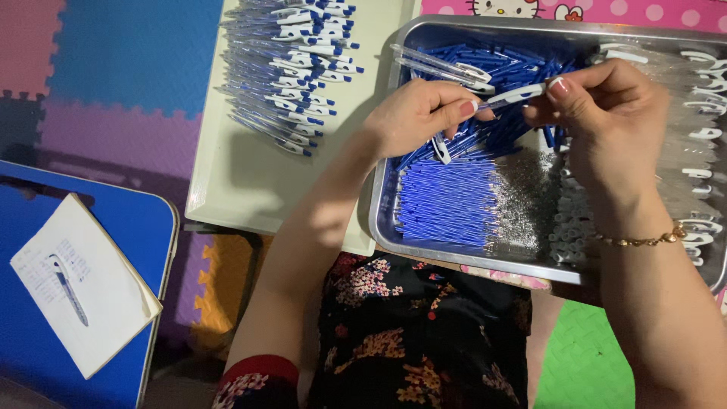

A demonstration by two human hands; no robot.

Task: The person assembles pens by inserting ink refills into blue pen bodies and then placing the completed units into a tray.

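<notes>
Both hands grip 1 pen [509, 97] above the metal tray [454, 256]. The left hand [413, 117] pinches its left end. The right hand [606, 106] clasps its right end.

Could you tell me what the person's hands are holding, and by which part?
Both hands hold one white and blue pen: the left hand pinches one end, the right hand the other, above the metal tray.

Blue refills [447, 201] are filling a silver metal tray [485, 261]; finished pens [291, 68] are showing blue and white on a cream board [235, 189]. A black floral garment [409, 333] is covering the lap.
</notes>
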